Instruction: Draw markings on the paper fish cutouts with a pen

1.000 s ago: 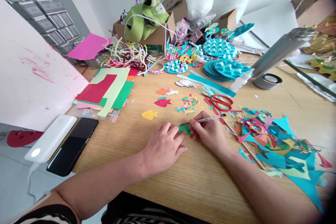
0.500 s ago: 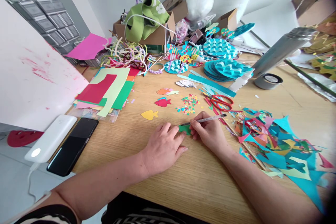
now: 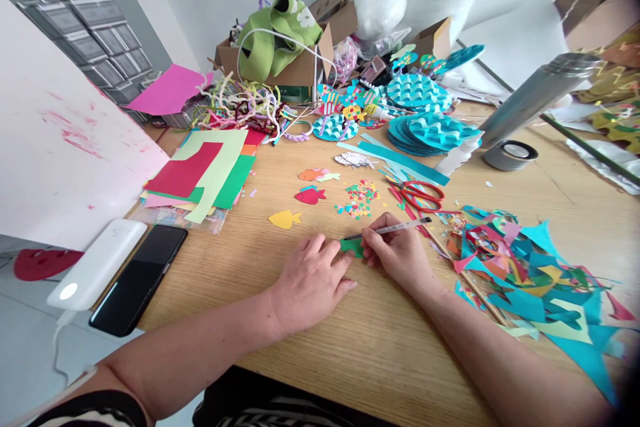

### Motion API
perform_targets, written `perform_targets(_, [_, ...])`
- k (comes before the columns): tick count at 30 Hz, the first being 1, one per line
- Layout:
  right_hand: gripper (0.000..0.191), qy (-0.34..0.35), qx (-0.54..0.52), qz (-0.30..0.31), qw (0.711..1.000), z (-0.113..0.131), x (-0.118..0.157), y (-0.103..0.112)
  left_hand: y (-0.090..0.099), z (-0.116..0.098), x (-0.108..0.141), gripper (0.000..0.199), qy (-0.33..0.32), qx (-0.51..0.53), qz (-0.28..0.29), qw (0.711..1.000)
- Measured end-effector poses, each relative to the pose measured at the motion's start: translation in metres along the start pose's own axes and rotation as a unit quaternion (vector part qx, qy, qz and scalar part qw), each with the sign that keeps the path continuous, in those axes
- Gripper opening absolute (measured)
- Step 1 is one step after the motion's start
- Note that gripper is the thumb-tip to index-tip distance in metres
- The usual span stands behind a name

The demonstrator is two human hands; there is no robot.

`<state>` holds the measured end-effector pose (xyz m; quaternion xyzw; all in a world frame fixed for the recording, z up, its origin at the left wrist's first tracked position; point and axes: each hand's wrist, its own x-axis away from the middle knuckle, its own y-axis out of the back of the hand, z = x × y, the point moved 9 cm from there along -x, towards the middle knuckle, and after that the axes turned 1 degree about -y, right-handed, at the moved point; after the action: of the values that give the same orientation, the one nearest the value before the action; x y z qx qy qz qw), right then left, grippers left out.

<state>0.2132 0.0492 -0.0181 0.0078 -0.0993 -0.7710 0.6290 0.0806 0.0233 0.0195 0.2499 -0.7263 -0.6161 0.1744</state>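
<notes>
Nothing's moved vs. 1 s ago. L hand (image 3: 314, 282), 1, fingers slightly spread, presses 1 green paper (image 3: 352, 246) flat on table (image 3: 240, 280); R hand (image 3: 397, 250), 1, fingers pinched round 1 pen (image 3: 393, 228), tip at paper's top edge. 1 yellow fish (image 3: 285, 219), 1 scissors (image 3: 421, 195) beyond.

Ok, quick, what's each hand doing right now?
Left hand: fingers resting on the small green paper, pressing it to the table.
Right hand: closed around a pen, its tip at that paper.
</notes>
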Motion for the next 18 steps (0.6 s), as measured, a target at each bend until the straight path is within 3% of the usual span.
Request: perform_targets(18, [0.024,-0.002,-0.002,0.001,1.000,0.0002,0.0012,-0.0005,0.0013,-0.0002,0.0001,0.039,0.002,-0.002,0.003,1.000])
